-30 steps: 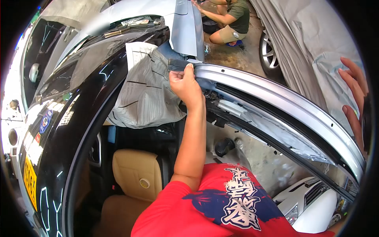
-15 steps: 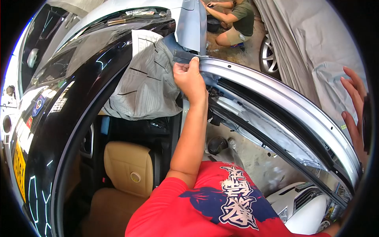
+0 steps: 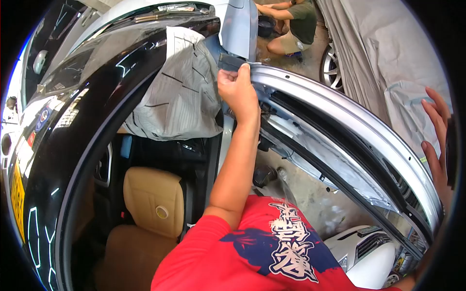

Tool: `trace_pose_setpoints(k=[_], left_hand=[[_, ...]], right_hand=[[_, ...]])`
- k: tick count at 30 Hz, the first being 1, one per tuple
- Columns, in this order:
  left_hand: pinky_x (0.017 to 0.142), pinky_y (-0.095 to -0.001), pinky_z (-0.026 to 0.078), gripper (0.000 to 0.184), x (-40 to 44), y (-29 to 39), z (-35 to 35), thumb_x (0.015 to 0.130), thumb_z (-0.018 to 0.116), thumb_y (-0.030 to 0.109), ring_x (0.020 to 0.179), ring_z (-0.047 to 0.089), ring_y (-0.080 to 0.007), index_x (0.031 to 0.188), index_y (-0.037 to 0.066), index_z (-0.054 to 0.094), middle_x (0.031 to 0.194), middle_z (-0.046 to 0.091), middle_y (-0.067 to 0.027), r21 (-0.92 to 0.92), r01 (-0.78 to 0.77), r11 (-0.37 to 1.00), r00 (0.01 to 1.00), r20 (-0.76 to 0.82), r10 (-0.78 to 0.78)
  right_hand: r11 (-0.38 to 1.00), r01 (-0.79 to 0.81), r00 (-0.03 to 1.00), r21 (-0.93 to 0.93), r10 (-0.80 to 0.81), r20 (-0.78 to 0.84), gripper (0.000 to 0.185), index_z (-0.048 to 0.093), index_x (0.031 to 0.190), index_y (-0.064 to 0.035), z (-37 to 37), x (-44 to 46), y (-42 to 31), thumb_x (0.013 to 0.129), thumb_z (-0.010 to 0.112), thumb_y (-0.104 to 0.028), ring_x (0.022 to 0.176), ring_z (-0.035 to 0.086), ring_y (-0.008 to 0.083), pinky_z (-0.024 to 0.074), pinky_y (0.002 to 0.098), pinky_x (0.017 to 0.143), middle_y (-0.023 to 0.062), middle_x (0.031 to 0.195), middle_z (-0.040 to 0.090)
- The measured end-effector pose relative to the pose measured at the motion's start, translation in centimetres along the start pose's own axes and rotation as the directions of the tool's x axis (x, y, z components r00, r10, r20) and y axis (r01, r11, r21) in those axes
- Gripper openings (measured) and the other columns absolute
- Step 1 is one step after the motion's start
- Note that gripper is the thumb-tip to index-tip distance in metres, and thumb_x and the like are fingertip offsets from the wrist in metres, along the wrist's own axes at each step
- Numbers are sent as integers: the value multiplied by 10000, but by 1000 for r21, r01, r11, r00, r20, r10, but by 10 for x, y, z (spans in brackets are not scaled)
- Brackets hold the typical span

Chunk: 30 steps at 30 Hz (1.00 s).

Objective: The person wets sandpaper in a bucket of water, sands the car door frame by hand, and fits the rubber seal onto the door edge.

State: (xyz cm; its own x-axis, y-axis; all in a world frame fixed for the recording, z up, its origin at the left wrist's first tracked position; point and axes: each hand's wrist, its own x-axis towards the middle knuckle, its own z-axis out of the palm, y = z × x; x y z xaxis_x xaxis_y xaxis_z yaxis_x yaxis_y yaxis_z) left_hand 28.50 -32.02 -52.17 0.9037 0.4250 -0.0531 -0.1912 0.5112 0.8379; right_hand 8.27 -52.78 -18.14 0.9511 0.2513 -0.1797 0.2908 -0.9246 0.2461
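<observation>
My left hand (image 3: 239, 92) reaches forward, its thumb and fingers closed on a dark grey flat strip (image 3: 231, 62). The strip lies against the front end of the silver door frame (image 3: 335, 97), where it meets the grey-blue body panel (image 3: 239, 34). What the strip is made of, I cannot tell. At the far right, my right hand (image 3: 437, 131) has its fingers stretched and apart beside the rear of the frame; part of it is cut off by the view's edge. A wrinkled light-grey cover sheet (image 3: 179, 92) hangs just left of my left hand.
The open car interior shows a tan seat (image 3: 153, 201) at lower left, under the glossy black roof (image 3: 53, 194). Beyond the door a person (image 3: 301, 29) crouches near a wheel (image 3: 331, 68). A grey car cover (image 3: 388, 48) hangs at right. A white bumper-like part (image 3: 369, 257) lies below.
The view has shifted slightly, so the car, door and left hand sit a little differently. My left hand still grips the strip at the frame's end. The crouching person's arms have moved.
</observation>
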Motion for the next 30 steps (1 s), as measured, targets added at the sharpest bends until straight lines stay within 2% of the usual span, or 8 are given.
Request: trace_pose_setpoints(k=[8,11,14,17,18,20,23,30], left_hand=[[606,-222,407,151,0,-2,0,803,674,0,628,517,-70,847,34,534,748,598,-14,-75,12,997,1000,13,-11],[598,-224,408,156,8,-3,1,798,681,6,622,519,-76,842,30,533,737,595,-21,56,30,998,998,-63,-26],[588,-230,410,173,2,-3,0,790,691,20,614,516,-85,828,29,523,718,587,-29,-70,17,997,1000,-2,-17],[578,-229,407,177,8,-9,-4,786,697,28,610,515,-84,820,25,523,706,587,-36,32,-16,999,1000,-24,17],[577,-274,398,186,11,-12,-4,791,689,68,629,462,-88,769,23,510,700,533,-11,34,-14,999,998,-53,16],[580,-275,401,187,6,-12,-2,790,687,67,627,462,-90,764,21,507,698,535,-14,-22,-11,1000,999,-33,11],[585,-277,409,194,2,-5,-4,791,680,61,633,467,-92,752,20,495,695,539,-22,10,-20,1000,1000,-21,20],[575,-279,415,191,0,-3,0,792,677,46,621,477,-90,745,17,495,674,545,-23,-33,-37,999,999,-8,37]], right_hand=[[999,-21,1000,-25,21,16,543,455,1377,-49,-1,0,-3,860,619,-66,1316,392,441,370,486,1062,254,1437,381],[999,-21,999,-44,22,24,540,447,1382,-47,-1,1,-4,871,619,-79,1313,396,440,377,486,1057,253,1444,372],[999,-36,999,-16,37,30,531,445,1382,-44,-1,1,-3,883,618,-93,1311,400,437,385,486,1051,252,1450,361],[998,-61,995,-29,63,80,524,445,1383,-46,-5,5,-9,892,617,-103,1310,403,434,393,487,1043,252,1453,355],[997,-70,994,-25,72,80,525,444,1383,-45,-5,5,-11,891,618,-104,1311,402,435,393,487,1043,253,1453,354],[996,-87,993,-17,89,81,526,444,1383,-44,-4,6,-13,891,619,-105,1312,400,437,395,486,1042,256,1454,352],[994,13,998,-104,-6,66,523,440,1385,-42,-1,4,-3,899,619,-113,1317,396,441,398,486,1040,259,1456,349],[995,-78,992,-61,84,97,520,435,1392,-41,-3,9,-16,913,618,-126,1334,379,440,392,494,1044,259,1467,342]])
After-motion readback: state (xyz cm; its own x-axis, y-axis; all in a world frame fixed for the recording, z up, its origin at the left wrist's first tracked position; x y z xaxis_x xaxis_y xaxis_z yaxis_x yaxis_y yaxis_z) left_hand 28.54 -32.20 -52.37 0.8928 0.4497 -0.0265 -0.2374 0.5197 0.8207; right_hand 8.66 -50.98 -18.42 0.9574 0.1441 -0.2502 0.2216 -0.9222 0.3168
